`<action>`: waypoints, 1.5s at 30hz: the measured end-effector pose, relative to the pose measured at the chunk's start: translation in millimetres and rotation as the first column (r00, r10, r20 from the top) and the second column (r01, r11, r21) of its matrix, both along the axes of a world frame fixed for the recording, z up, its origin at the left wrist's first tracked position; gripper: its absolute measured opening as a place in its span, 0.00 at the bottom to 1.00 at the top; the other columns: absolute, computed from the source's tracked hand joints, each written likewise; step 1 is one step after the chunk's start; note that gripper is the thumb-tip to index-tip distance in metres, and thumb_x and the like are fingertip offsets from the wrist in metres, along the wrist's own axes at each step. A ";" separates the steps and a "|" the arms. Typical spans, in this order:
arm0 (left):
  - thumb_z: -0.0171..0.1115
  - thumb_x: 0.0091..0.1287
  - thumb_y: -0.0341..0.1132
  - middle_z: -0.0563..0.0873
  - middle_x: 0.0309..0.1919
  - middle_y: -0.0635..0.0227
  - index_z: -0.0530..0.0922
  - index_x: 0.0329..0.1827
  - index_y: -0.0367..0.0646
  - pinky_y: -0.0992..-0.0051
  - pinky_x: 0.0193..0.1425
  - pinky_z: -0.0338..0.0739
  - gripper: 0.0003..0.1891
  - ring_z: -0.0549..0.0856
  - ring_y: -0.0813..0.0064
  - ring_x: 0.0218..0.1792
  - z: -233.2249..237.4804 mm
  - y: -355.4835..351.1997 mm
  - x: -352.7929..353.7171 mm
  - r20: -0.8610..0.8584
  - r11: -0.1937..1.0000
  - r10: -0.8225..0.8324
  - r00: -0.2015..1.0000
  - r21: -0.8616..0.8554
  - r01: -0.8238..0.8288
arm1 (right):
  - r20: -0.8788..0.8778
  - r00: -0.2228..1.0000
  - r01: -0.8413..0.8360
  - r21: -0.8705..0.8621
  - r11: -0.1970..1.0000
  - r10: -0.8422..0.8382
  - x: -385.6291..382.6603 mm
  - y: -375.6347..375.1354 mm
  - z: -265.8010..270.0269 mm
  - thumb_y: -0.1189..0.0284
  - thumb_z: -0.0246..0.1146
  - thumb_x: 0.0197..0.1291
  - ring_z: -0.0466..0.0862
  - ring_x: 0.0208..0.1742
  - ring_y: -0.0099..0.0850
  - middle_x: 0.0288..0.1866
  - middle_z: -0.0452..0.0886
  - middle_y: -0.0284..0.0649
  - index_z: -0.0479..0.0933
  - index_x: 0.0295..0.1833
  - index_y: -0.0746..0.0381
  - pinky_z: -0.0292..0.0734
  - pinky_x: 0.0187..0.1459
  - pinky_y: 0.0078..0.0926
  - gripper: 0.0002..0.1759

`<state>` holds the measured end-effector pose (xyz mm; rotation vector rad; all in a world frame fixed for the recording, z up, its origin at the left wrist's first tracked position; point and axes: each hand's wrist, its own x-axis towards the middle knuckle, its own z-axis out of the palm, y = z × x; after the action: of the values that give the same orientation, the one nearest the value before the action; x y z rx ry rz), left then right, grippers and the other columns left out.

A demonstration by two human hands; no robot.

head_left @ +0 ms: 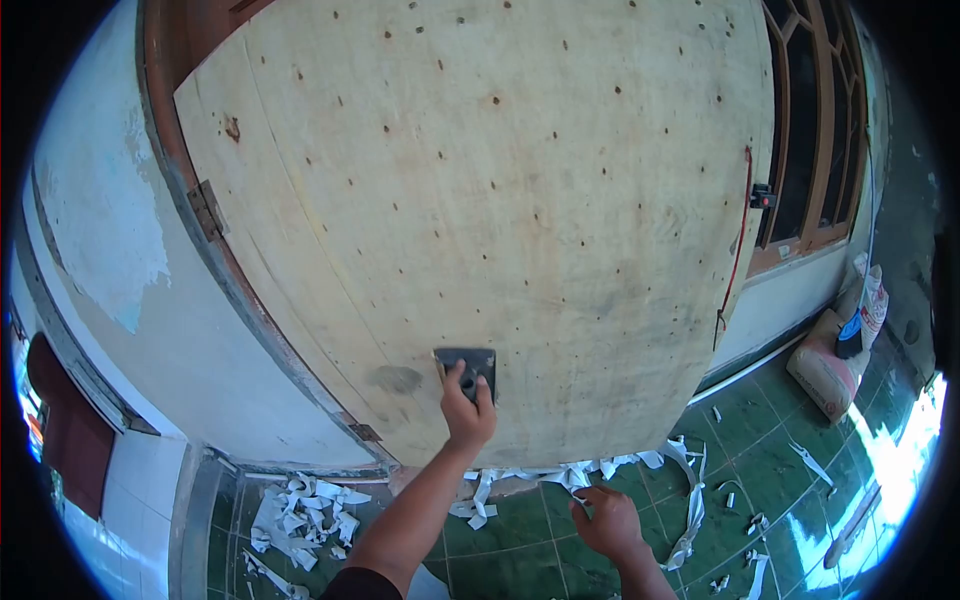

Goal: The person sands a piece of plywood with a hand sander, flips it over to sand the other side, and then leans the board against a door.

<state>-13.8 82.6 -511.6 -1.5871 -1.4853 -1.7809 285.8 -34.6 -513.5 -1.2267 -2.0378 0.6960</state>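
Observation:
My left hand (468,415) is closed on a dark, broad, square-bladed scraper (469,362), its fingers lying up along the tool. The blade rests against the lower part of a pale wooden door panel (540,240), which is dotted with several small brown marks. Just left of the blade is a dark smudge (395,379) on the wood. My right hand (610,522) hovers low, over the floor, its fingers curled with thumb and index finger close together. Whether anything sits in that pinch is too small to make out. White peeled strips (580,472) lie along the door's foot.
Green floor tiles (510,535) carry a heap of white scraps (300,520) at left and a long curled strip (695,500) at right. A sack (828,370) and a blue-handled brush (850,335) stand by the right wall. A red cord (738,235) hangs at the door's edge.

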 end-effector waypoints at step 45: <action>0.67 0.68 0.36 0.81 0.49 0.47 0.72 0.68 0.37 0.52 0.43 0.86 0.27 0.88 0.43 0.40 -36.7 77.9 155.3 -0.502 0.854 -0.337 0.796 -0.519 0.035 | 0.342 0.665 -0.572 -0.339 0.747 0.664 -83.2 -73.6 -73.4 0.66 0.60 0.68 0.88 0.53 0.52 0.50 0.87 0.52 0.83 0.53 0.62 0.82 0.55 0.52 0.15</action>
<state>141.5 160.4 -548.3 -2.3353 -1.5508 -0.8530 202.5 -108.3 -587.0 -0.8030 -2.8980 1.0324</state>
